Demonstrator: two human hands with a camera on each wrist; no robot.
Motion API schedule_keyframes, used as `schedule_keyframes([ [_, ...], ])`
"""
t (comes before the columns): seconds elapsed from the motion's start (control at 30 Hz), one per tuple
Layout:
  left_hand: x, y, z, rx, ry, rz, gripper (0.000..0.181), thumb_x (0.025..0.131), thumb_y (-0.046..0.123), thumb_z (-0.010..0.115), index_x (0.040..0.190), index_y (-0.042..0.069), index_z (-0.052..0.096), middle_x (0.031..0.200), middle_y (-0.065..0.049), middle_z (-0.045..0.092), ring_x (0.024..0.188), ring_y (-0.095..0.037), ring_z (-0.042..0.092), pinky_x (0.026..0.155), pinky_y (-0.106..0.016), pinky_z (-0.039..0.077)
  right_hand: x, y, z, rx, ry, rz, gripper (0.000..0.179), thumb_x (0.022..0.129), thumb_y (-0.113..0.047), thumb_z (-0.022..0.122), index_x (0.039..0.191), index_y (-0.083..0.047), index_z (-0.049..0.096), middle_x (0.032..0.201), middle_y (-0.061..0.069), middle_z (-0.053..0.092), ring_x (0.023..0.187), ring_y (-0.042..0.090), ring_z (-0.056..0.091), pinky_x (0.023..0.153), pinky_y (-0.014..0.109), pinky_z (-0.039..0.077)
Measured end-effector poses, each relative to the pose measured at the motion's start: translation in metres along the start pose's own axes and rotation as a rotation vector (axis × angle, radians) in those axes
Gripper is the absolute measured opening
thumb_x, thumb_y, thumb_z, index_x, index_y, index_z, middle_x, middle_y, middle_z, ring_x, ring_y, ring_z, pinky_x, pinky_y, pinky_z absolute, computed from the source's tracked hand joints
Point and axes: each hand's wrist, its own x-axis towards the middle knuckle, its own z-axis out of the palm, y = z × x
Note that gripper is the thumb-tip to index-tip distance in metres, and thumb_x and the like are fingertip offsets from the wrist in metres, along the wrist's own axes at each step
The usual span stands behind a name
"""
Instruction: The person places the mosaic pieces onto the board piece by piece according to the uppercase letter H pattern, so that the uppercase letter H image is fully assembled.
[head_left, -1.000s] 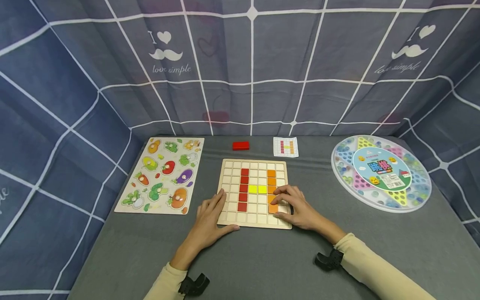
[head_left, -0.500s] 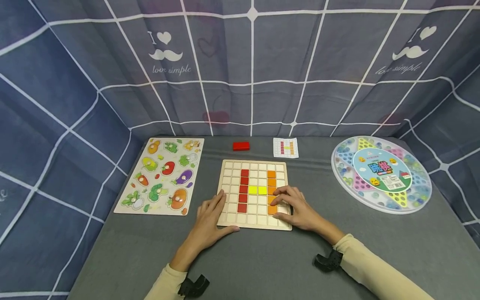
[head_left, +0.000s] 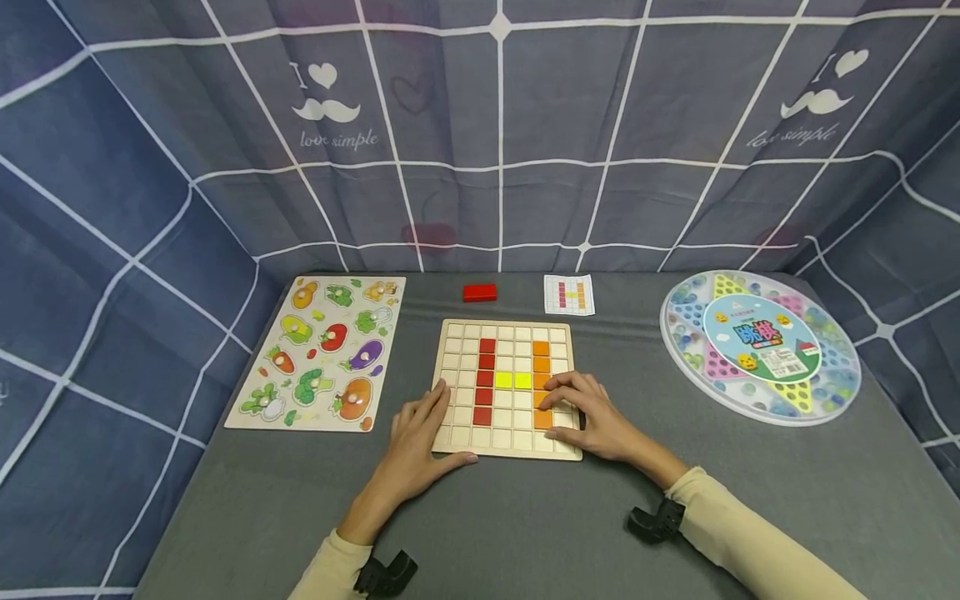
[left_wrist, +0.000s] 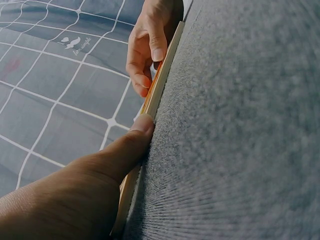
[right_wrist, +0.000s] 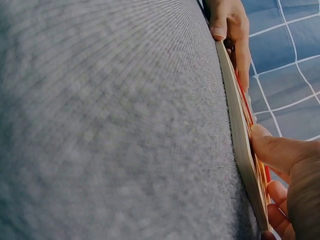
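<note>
A wooden grid board [head_left: 457, 437] lies on the grey table. A column of red tiles [head_left: 483, 397] and a column of orange tiles [head_left: 541, 364] are set in it, joined by two yellow tiles [head_left: 513, 380]. My left hand [head_left: 411, 442] rests at the board's left side, fingers extended along it and thumb at the front edge. My right hand [head_left: 596, 419] rests over the right side, slightly bent fingertips touching the lower orange tiles, thumb just below the column. In the left wrist view, the right hand's thumb and fingers are apart.
Behind the board lie a red block [head_left: 480, 293] and a small printed card [head_left: 568, 295] with a matching tile pattern. At left is a vegetable puzzle board [head_left: 318, 354], at right a round game set [head_left: 761, 346]. A patterned curtain [head_left: 450, 125] surrounds the table.
The view shifts slightly. Both hands keep their places on the board, and the tiles stay as they were.
</note>
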Motion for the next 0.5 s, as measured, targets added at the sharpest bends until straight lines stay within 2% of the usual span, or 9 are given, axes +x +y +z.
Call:
schedule_keyframes([
  [0.3,-0.0001,-0.0007,-0.001,-0.001,-0.005,-0.003,0.106,0.072,0.048,0.083,0.153,0.005,0.032,0.159,-0.014,0.031,0.119,-0.031,0.042,0.098,-0.054,0.029,0.0012,0.0008,0.0007,0.002,0.011,-0.029,0.034,0.078,-0.023,0.083,0.108,-0.023,0.068,0.127,0.005,0.056,0.114,0.022,0.043,0.089,0.043,0.028],
  [0.5,0.0011,-0.0001,-0.0011,-0.009,-0.015,-0.007,0.106,0.072,0.049,0.083,0.154,0.006,0.031,0.159,-0.013,0.031,0.12,-0.032,0.041,0.099,-0.054,0.029,0.0004,0.0005,-0.0015,0.015,-0.003,-0.014,0.031,0.081,-0.024,0.081,0.109,-0.023,0.068,0.127,0.004,0.056,0.116,0.022,0.043,0.09,0.043,0.027],
])
